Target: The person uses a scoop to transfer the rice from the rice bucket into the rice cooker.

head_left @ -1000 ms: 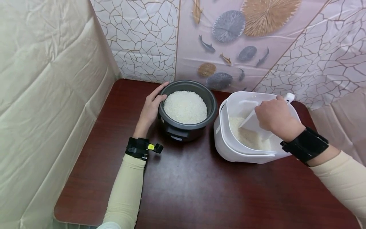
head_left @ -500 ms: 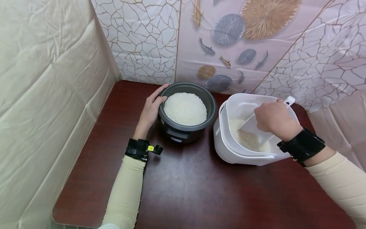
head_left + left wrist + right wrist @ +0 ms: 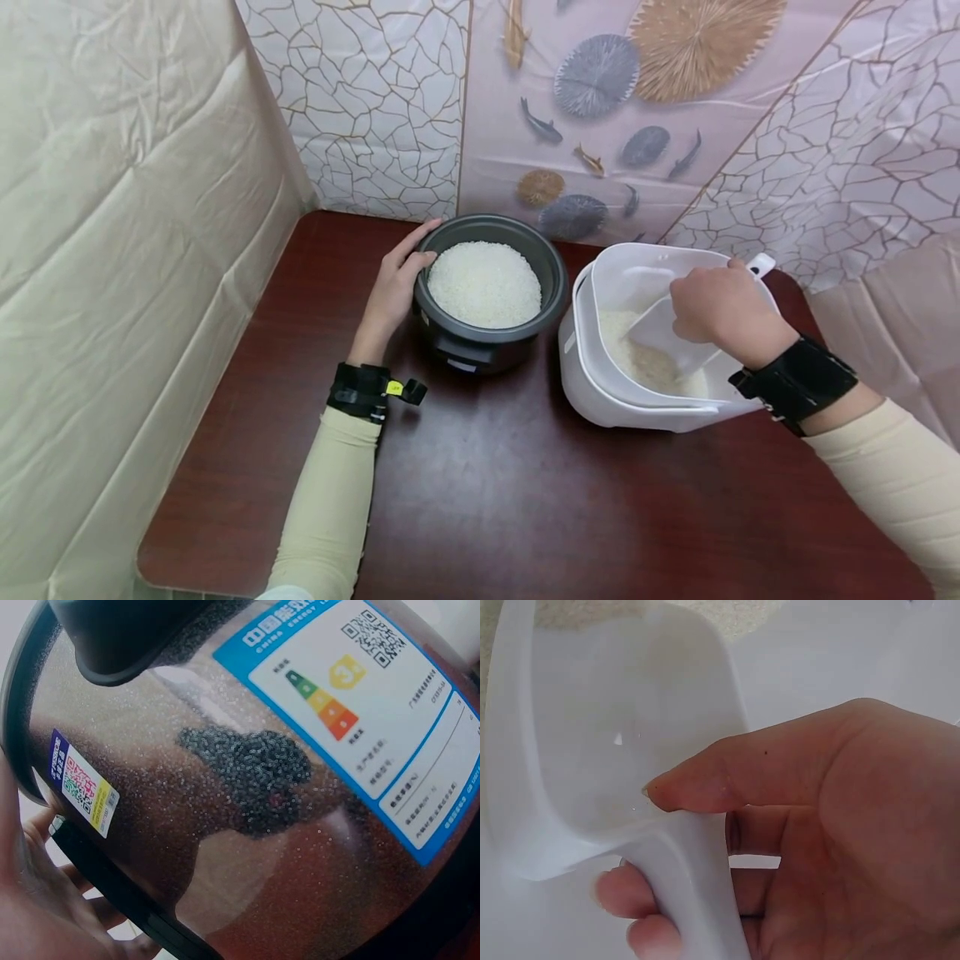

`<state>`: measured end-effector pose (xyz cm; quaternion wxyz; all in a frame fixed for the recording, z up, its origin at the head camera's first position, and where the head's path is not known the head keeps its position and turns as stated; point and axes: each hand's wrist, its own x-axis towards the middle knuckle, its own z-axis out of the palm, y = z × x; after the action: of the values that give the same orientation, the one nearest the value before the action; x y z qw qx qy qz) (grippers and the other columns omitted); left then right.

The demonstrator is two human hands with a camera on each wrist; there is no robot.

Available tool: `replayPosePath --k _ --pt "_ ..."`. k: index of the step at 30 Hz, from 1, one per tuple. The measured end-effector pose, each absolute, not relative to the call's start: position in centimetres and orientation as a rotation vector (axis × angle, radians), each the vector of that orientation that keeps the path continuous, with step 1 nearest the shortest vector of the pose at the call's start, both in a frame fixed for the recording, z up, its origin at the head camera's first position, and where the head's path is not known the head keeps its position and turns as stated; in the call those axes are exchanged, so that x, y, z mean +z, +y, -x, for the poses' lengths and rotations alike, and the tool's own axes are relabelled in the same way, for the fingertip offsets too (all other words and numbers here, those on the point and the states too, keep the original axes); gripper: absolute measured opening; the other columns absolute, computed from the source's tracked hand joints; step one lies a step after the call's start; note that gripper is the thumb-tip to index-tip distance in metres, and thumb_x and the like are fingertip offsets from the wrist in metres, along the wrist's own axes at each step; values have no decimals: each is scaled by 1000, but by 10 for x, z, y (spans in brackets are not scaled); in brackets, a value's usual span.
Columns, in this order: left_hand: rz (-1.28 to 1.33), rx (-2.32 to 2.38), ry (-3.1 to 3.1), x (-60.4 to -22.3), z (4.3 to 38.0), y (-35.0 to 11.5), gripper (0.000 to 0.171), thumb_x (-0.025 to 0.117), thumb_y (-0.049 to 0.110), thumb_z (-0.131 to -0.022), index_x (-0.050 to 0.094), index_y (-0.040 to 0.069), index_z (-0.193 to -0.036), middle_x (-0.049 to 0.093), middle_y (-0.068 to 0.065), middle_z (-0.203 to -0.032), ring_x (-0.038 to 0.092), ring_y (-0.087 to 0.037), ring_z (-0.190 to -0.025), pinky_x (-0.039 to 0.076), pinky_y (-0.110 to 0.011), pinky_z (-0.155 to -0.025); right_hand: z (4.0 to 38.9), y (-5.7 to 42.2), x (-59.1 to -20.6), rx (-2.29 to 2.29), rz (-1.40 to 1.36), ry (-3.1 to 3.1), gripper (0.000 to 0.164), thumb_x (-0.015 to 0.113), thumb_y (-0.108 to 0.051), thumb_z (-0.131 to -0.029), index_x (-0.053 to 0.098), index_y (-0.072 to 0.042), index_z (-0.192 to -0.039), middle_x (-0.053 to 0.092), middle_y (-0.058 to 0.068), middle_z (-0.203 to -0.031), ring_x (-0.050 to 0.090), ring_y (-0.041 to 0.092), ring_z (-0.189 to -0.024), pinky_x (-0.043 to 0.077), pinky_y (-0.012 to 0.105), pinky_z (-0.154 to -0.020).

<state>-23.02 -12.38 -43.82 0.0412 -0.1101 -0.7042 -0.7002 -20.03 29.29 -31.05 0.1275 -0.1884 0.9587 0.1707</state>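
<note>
In the head view, my left hand (image 3: 392, 287) is spread against the left side of the dark rice cooker (image 3: 491, 336), thumb at the rim. The cooker stands on the reddish-brown desk (image 3: 480, 492), near its back edge, with white rice (image 3: 486, 283) heaped inside. Just to its right is the white bin (image 3: 630, 410). My right hand (image 3: 723, 312) is over the bin, closed around the handle of the white scoop (image 3: 658, 323), whose bowl reaches down to the rice in the bin (image 3: 651, 367).

In the left wrist view, my left hand shows at the lower left edge, fingers passing behind a dark strip (image 3: 127, 881) on the cooker's glossy, speckled side. A blue-bordered energy label (image 3: 367, 712) and a small QR sticker (image 3: 85, 784) are stuck on that side.

In the right wrist view, my thumb presses the scoop where bowl meets handle, and my other fingers curl beneath the handle. Rice shows past the scoop's far edge.
</note>
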Motion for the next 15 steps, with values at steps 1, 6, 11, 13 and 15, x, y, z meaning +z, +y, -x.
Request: replayPosePath --k 1,6,11,13,15 --pt "337 -2144 -2155 -438 230 -124 47 50 29 -108 56 37 -155 53 9 -157 53 -15 -139 38 -47 -117 201 293 -311 493 545 2791 13 61 -6 -81 58 -11 -69 58 8 -70 56 27 -69 40 59 -85" --pt "332 -2135 -2163 -439 230 -124 48 50 29 -108 56 37 -155 53 11 -157 53 -12 -139 39 -46 -116 204 296 -313 455 524 2783 10 62 -8 -82 59 -10 -73 57 7 -71 54 27 -71 42 64 -89" --pt "338 -2135 -2154 -439 230 -124 49 50 28 -108 55 33 -156 53 11 -156 53 -12 -139 38 -46 -117 207 298 -312 424 519 2748 6 64 -12 -83 62 -10 -79 60 7 -75 54 28 -74 45 63 -84" --pt "341 -2139 -2152 -438 230 -123 48 50 28 -108 56 34 -156 53 11 -157 53 -13 -139 38 -46 -117 209 301 -310 412 525 2733 5 64 -14 -84 63 -9 -82 60 7 -77 55 28 -75 47 62 -82" --pt "338 -2140 -2155 -438 230 -124 47 50 28 -108 56 37 -155 52 10 -158 53 -13 -140 38 -46 -117 211 305 -309 391 528 2722 7 65 -15 -86 63 -9 -83 60 7 -78 54 27 -73 48 58 -77"
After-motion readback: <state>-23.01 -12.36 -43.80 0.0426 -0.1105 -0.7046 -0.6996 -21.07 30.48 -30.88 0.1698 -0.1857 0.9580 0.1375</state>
